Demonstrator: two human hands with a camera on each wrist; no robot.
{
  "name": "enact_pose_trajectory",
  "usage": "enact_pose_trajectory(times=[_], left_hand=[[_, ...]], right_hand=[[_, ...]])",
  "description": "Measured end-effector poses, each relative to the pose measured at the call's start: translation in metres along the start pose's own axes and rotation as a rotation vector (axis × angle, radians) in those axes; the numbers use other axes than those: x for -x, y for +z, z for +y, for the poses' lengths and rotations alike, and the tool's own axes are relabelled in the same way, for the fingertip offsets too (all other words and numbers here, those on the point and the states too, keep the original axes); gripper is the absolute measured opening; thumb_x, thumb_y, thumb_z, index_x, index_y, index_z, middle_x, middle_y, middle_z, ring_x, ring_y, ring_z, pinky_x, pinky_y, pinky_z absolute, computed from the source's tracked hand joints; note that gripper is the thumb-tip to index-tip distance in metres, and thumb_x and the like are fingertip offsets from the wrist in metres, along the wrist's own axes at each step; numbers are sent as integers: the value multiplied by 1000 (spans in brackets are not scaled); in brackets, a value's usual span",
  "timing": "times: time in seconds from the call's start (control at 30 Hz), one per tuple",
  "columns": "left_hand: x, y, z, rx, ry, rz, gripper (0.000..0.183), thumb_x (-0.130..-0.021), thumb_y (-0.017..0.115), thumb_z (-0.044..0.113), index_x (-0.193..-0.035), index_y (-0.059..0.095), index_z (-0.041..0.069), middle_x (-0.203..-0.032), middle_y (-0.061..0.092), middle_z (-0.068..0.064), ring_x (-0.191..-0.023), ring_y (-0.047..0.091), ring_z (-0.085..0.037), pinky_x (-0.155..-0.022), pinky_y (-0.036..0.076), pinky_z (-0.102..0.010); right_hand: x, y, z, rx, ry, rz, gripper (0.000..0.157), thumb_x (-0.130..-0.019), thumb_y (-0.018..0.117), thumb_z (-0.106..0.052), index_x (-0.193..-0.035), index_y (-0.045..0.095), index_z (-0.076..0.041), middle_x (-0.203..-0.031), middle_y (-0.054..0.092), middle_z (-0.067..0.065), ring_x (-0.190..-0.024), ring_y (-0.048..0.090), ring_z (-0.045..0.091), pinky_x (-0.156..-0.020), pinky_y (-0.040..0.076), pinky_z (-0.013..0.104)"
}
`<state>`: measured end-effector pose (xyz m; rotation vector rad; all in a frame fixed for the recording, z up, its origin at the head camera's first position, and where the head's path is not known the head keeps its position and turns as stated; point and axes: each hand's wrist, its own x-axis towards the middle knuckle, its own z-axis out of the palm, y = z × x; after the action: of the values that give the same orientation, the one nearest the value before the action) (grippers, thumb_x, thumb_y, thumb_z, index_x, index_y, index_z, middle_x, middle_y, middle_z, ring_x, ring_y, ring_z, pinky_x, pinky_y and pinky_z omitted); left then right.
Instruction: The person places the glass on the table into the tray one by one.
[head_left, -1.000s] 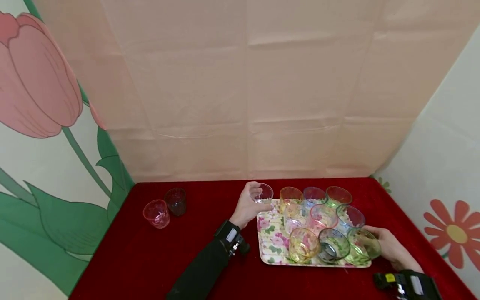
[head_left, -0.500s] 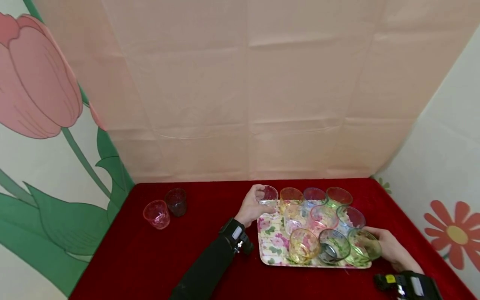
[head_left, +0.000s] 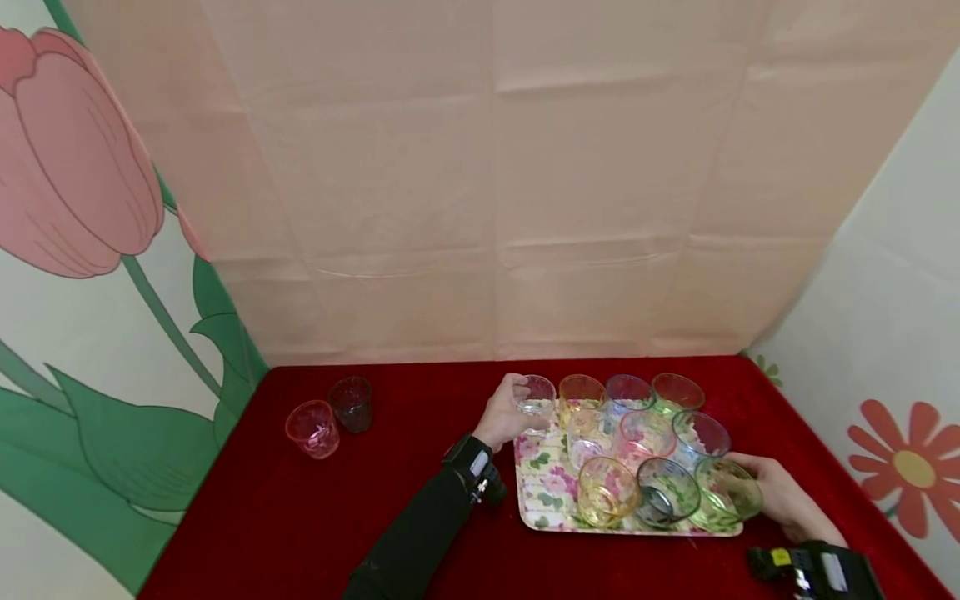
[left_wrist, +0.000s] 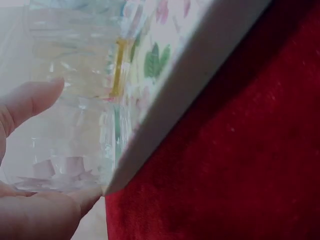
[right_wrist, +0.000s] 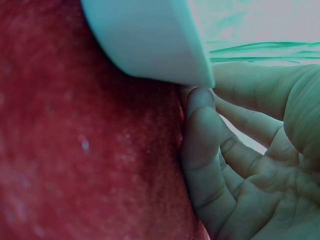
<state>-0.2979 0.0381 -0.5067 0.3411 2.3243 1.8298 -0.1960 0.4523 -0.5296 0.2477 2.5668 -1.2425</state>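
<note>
My left hand [head_left: 506, 417] holds a clear glass [head_left: 542, 398] at the back left corner of a floral tray [head_left: 542, 492]. In the left wrist view the thumb and fingers lie on opposite sides of that glass [left_wrist: 70, 145], low against the tray's rim [left_wrist: 165, 105]. My right hand [head_left: 783, 496] grips the tray's right edge, beside a green glass [head_left: 723, 496] that hides some fingertips. In the right wrist view the fingers curl at the white tray edge [right_wrist: 150, 45], above the red cloth.
Several tinted glasses stand close together on the tray, among them a yellow glass [head_left: 606, 492] and a grey glass [head_left: 667, 493]. A pink glass [head_left: 313, 429] and a dark glass [head_left: 352, 404] stand on the red cloth [head_left: 300, 517] at the left.
My left hand has shifted slightly right and down with the clear glass, bringing it beside the back row on the tray. The right hand stays at the tray's edge.
</note>
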Motion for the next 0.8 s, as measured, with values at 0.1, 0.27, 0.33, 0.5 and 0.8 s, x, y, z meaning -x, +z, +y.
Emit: enact_pose_trajectory(times=[0.1,0.27,0.33,0.5,0.8], left_hand=[[0,1,0,-32,18,-1,76,-76,87,-3,-138,44,1,-137,56,-21,-130,53,-36,-96,53,-39],[-2,3,0,-52,28,-8,79,-74,87,-3,-140,43,1,-137,56,-21,-130,53,-37,-97,52,-38],[-2,3,0,-39,15,-20,81,-74,88,-3,-141,43,2,-139,55,-20,-132,52,-37,-98,51,-40],[-2,1,-1,-26,17,-44,85,-74,88,-4,-144,41,2,-142,53,-23,-135,49,-40,-99,51,-43],[-2,-3,-1,-120,20,-48,103,-74,90,3,-157,28,8,-150,48,-19,-139,46,-35,-108,44,-47]], right_hand=[[0,0,0,13,4,5,62,-98,69,-36,-134,55,12,-111,68,13,-93,55,20,-71,53,32],[0,-1,-1,-14,28,1,61,-97,69,-36,-133,56,12,-108,69,12,-91,57,21,-71,54,33],[0,0,-2,-19,32,-1,61,-97,70,-36,-133,56,12,-107,69,12,-91,57,21,-71,54,34],[2,-1,-4,0,21,6,63,-97,70,-36,-133,55,13,-107,69,13,-91,56,22,-70,53,33],[4,-1,-4,1,9,7,62,-97,70,-35,-133,56,13,-110,68,13,-92,55,21,-70,53,32]])
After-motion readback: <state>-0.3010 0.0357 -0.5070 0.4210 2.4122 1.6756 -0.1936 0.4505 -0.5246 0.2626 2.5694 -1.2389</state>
